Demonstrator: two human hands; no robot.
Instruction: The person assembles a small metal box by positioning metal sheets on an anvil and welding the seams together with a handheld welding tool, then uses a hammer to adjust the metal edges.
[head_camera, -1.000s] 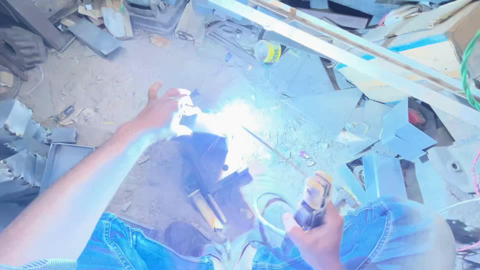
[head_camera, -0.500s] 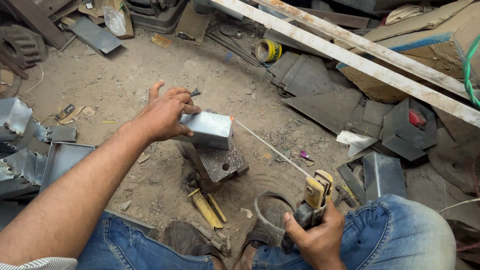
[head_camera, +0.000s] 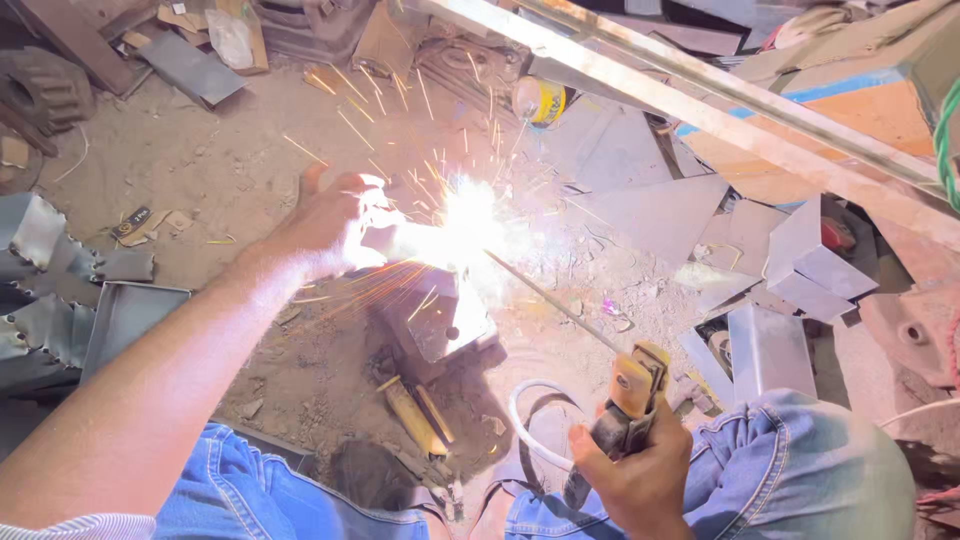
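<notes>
My left hand (head_camera: 325, 225) presses on a small grey metal box (head_camera: 400, 240) that rests on a dark metal block (head_camera: 440, 320) on the dirt floor. My right hand (head_camera: 640, 475) grips a yellow-jawed electrode holder (head_camera: 630, 390). Its thin welding rod (head_camera: 555, 300) runs up and left to the box's right end. A white arc (head_camera: 470, 220) burns there and throws sparks upward and to the left. Glare hides most of the box.
Cut sheet-metal pieces (head_camera: 790, 260) lie at the right, folded grey trays (head_camera: 120, 320) at the left. A long pale steel bar (head_camera: 700, 95) crosses the top. A yellow tape roll (head_camera: 540, 100) sits behind the sparks. My denim-clad knees (head_camera: 800, 470) frame the bottom.
Half a second ago no arc burned and the box showed plainly. Now the rod tip is lit at the box's right end, with sparks flying. Both hands have kept their places.
</notes>
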